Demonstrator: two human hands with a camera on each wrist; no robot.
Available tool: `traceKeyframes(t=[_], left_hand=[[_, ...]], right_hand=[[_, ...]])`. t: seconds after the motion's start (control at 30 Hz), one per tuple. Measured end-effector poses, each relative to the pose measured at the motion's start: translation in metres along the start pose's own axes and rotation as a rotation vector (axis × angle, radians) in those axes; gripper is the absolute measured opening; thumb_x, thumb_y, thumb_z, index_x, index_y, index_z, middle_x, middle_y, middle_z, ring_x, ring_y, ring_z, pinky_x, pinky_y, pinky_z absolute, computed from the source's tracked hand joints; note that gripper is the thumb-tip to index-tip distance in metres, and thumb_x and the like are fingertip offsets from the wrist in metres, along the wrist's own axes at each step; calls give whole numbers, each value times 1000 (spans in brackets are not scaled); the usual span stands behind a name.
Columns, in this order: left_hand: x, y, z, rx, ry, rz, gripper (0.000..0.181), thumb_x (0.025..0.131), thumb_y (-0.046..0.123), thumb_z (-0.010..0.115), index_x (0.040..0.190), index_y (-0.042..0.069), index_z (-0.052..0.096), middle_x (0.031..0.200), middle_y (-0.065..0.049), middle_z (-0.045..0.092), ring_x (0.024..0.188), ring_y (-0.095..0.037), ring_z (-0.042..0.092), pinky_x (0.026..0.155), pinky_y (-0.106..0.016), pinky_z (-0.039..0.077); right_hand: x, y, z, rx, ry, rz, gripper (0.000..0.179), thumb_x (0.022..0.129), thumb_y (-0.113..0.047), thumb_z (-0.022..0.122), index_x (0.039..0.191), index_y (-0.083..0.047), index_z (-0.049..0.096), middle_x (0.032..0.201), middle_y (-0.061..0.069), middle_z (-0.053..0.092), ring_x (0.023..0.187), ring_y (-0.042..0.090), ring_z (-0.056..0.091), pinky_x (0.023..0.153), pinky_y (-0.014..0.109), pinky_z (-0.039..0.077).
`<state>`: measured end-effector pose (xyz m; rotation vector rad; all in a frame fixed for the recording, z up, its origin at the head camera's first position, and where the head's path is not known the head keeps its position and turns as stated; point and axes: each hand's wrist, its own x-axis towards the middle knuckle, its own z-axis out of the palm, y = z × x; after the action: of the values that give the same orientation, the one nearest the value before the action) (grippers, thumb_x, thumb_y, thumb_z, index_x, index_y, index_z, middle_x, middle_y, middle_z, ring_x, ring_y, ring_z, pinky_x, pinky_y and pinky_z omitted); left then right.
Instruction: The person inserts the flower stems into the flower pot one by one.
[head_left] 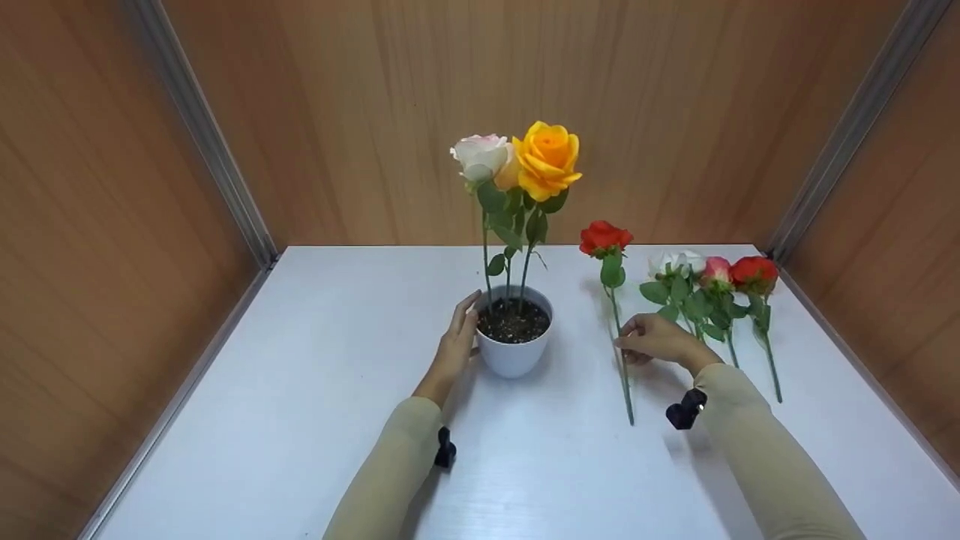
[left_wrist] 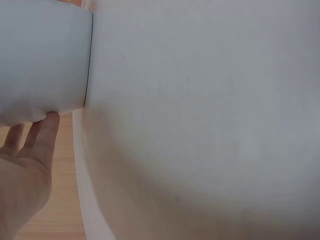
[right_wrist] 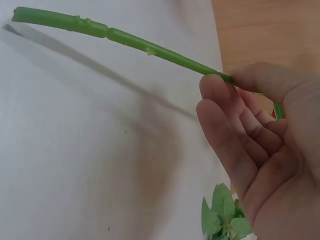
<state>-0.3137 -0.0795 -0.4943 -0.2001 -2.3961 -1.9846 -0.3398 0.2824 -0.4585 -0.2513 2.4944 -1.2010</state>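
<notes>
My left hand (head_left: pixel 452 350) rests its fingers against the left side of a white flower pot (head_left: pixel 512 355); in the left wrist view straight fingertips (left_wrist: pixel 50 125) touch the pot wall. Dark soil fills the pot, and a white-pink rose (head_left: pixel 481 156), a yellow rose (head_left: pixel 550 159) and a partly hidden peach rose (head_left: pixel 508 172) stand upright in it. To the right of the pot, my right hand (head_left: pixel 660 339) pinches the stem (right_wrist: pixel 160 53) of a red rose (head_left: pixel 604 237) between thumb and forefinger. The stem's lower end hangs over the table, casting a shadow.
On the right of the white table (head_left: pixel 337 375) lie several more roses: a white one (head_left: pixel 679 262), a pink one (head_left: pixel 716 271) and another red one (head_left: pixel 754 274). Wooden panels (head_left: pixel 337 112) enclose the table at the back and both sides.
</notes>
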Motion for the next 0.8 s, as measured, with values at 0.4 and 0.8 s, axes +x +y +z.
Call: traceKeyframes(t=[0.4, 0.8], left_hand=[[0, -1, -1, 3, 7, -7, 52, 108, 53, 27, 156, 34, 29, 161, -5, 33, 143, -38, 35, 103, -60, 45], [-1, 0, 0, -19, 1, -1, 51, 108, 51, 27, 157, 33, 29, 162, -7, 31, 144, -37, 34, 104, -60, 44]], right_hand=[[6, -25, 12, 96, 61, -81, 37, 99, -27, 66, 119, 3, 55, 94, 14, 69, 81, 22, 70, 79, 38, 61], [6, -64, 15, 235, 187, -238, 35, 101, -25, 63, 119, 2, 50, 93, 13, 67, 80, 19, 70, 74, 32, 62]])
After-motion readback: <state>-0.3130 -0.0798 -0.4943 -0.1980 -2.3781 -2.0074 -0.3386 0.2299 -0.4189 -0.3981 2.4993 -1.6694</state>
